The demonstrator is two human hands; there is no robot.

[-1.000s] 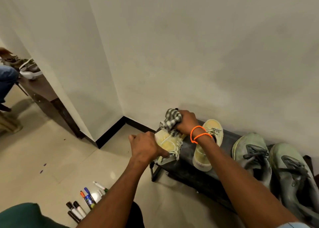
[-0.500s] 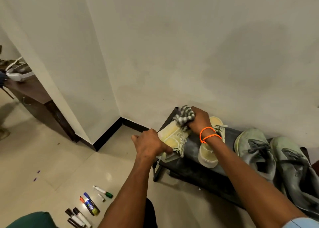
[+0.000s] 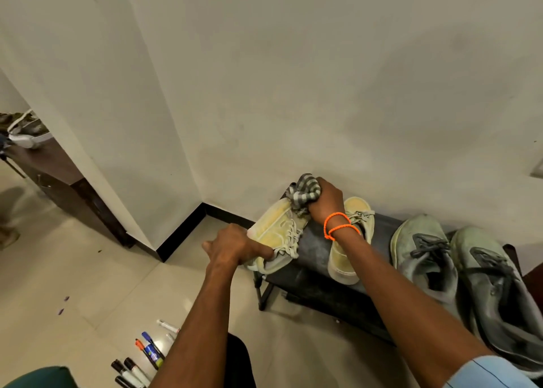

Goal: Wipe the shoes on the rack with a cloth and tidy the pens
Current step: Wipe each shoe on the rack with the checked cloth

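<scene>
A low black shoe rack [image 3: 314,252] stands against the wall. My left hand [image 3: 235,245] grips the heel of a pale yellow shoe [image 3: 273,229] tipped on its side at the rack's left end. My right hand [image 3: 326,201], with orange bands on the wrist, is closed on a grey striped cloth [image 3: 302,192] pressed against that shoe's toe end. The second yellow shoe [image 3: 349,255] sits upright on the rack just right of my wrist. Two grey-green shoes [image 3: 426,255] rest further right. Several pens [image 3: 144,355] lie on the floor at the lower left, partly hidden by my left arm.
White walls meet at a corner with a black skirting [image 3: 182,232]. A dark wooden bench [image 3: 55,167] with other shoes on it stands at the far left. Beige tile floor [image 3: 88,285] spreads between the bench and the rack. A green object [image 3: 38,377] sits at the bottom left edge.
My right hand with the cloth has slid along the yellow shoe toward its toe, near the wall. The left hand keeps its grip on the heel. The view has shifted slightly.
</scene>
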